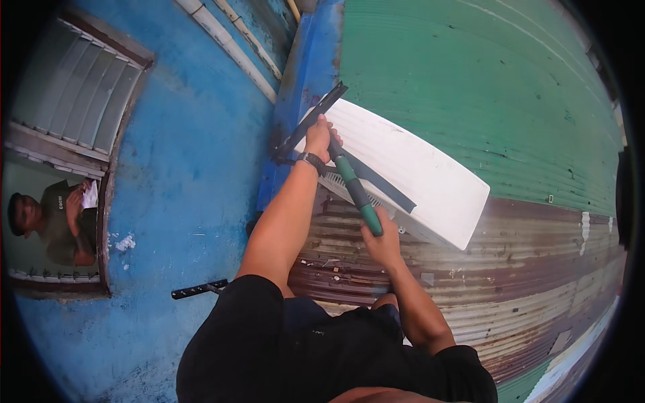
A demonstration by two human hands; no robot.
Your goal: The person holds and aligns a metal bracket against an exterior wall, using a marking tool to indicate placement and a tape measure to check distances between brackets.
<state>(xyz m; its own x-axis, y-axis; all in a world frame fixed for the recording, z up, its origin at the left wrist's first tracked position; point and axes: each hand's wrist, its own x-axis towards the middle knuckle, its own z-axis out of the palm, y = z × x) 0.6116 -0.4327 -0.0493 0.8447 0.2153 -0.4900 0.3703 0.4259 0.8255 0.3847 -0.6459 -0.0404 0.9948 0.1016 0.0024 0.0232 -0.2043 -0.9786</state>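
Observation:
My left hand [320, 140] is closed, fingers wrapped round the dark upper end of a long green and black cylindrical tool [352, 180]. My right hand [383, 240] grips the tool's green lower end. Whatever tip it has is hidden by my left fist. Right behind that fist is a dark metal L-shaped bracket [307, 129], one leg along the blue wall and the other slanting down to the right. Beside and under the bracket is a white box-shaped unit [416, 168] with a slatted grille, tilted in this view. A dark watch [312, 161] is on my left wrist.
A blue wall [195, 181] rises on the left, with a second black slotted bracket [199, 289] jutting from it. Pale pipes [228, 43] run along its top. Rusty corrugated sheeting [510, 262] lies below, green sheeting [470, 87] beyond. Someone [57, 218] stands inside a louvred window.

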